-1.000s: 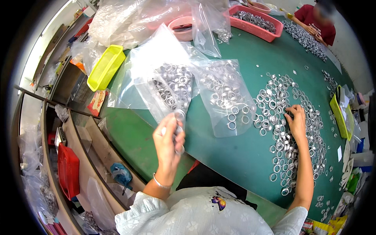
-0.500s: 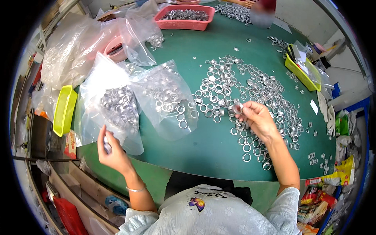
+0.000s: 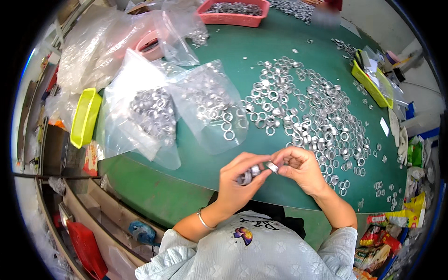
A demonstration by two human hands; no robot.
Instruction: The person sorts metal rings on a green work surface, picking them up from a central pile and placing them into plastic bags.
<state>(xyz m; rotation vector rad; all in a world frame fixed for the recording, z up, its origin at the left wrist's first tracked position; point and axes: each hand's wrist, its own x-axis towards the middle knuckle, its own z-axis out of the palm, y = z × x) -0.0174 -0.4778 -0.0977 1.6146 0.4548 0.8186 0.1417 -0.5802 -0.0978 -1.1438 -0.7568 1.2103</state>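
L hand (image 3: 235,181) clasping few metal rings (image 3: 247,176); R hand (image 3: 303,171) pinching single ring (image 3: 272,166); ring pile (image 3: 326,136) on grn table (image 3: 228,44).

Rings (image 3: 313,139) show glossy, smooth metal | bags (image 3: 123,119) are clear, shiny plastic | counter (image 3: 233,44) has a smooth, satin finish | tray (image 3: 233,19) is smooth plastic | shirt (image 3: 280,254) is matt, textured cloth

Table (image 3: 219,46) dark green, floor (image 3: 154,182) lighter green. Rings (image 3: 313,139) silver-grey. Plastic bags (image 3: 116,126) clear, whitish under glare. Long tray (image 3: 231,19) pinkish red, slim basket (image 3: 85,119) yellow-green, lower-left bin (image 3: 84,247) red. Shirt (image 3: 289,245) pale blue-white, tonal floral pattern, purple-and-yellow butterfly (image 3: 243,235), dark lettering (image 3: 257,225).
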